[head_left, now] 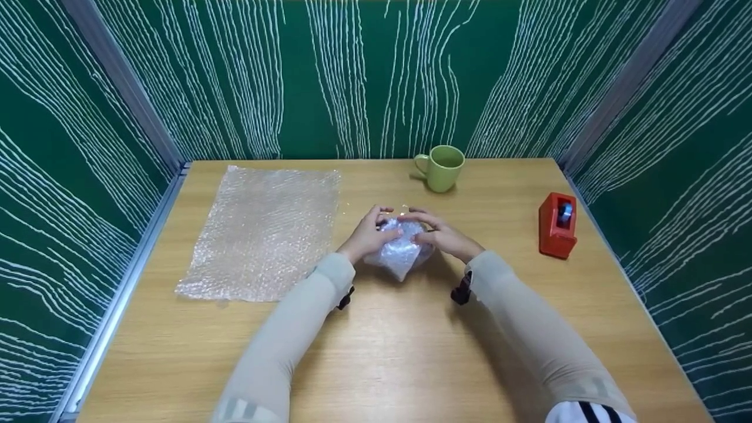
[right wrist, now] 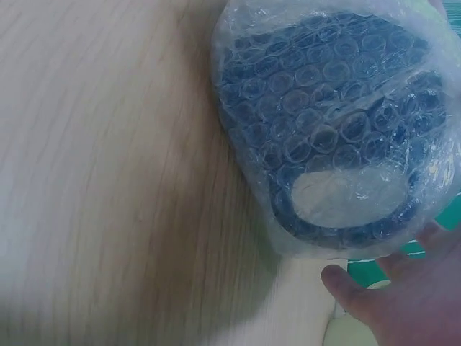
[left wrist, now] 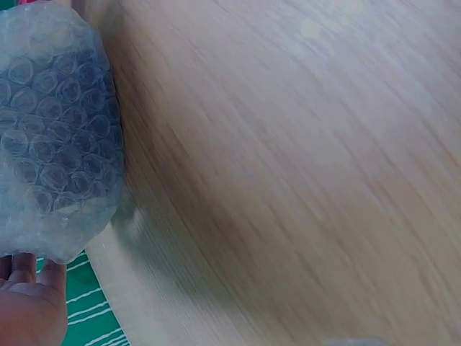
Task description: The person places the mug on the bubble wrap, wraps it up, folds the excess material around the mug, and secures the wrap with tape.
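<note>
Between the two hands in the head view is a bundle of bubble wrap, with a pointed flap toward the person. Through the wrap, the right wrist view shows a dark blue object with a loop like a mug handle. The left hand holds the bundle's left side, thumb over the top. On the far right side the right hand curves its fingers round it. The left wrist view shows left fingers at the bundle's end. In the right wrist view the right thumb stands slightly off the wrap.
A flat sheet of bubble wrap lies on the left of the wooden table. At the back stands a green mug, its handle pointing left. A red tape dispenser sits near the right edge. Green panels surround the table's back and sides.
</note>
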`<state>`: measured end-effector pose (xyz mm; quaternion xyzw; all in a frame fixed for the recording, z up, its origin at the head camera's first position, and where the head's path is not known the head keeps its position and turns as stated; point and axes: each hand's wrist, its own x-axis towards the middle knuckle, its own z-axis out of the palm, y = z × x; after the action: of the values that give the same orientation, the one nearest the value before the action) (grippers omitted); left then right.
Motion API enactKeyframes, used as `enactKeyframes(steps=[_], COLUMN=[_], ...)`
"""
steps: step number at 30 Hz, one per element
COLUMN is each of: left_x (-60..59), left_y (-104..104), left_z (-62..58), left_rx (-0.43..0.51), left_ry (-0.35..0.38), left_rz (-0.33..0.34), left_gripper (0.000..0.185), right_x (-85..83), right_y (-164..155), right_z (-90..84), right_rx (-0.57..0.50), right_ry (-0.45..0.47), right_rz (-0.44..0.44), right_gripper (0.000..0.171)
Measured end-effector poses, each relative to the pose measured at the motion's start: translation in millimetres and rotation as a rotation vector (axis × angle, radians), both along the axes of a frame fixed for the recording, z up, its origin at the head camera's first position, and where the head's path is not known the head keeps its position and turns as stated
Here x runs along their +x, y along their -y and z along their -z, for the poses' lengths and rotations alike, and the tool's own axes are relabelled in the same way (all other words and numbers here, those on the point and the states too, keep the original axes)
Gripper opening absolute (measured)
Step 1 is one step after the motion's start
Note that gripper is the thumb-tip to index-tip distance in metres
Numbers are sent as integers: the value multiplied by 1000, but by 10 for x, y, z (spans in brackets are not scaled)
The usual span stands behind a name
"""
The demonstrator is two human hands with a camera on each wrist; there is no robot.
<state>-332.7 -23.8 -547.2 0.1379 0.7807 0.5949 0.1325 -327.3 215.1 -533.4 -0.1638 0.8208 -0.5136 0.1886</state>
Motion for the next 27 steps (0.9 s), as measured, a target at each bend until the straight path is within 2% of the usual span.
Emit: enactKeyframes(steps=[9, 18, 23, 27], left_x=[-16, -22, -43, -37], left_y=[21, 1, -8, 9], left_z=[11, 16, 13, 9], left_rx=[-9, -57, -102, -106], left_ry=[-62, -88, -139, -127], left_rz=[52, 70, 53, 64], left_gripper=[55, 48, 41, 40], right_x=[-5, -31, -31, -12], right_y=[18, -29, -34, -17], right_z=[46, 101, 97, 120], right_rx=[-46, 23, 50, 43], right_ry=[78, 161, 165, 146], right_rz=[29, 45, 41, 37], right_gripper=[67, 77, 82, 84])
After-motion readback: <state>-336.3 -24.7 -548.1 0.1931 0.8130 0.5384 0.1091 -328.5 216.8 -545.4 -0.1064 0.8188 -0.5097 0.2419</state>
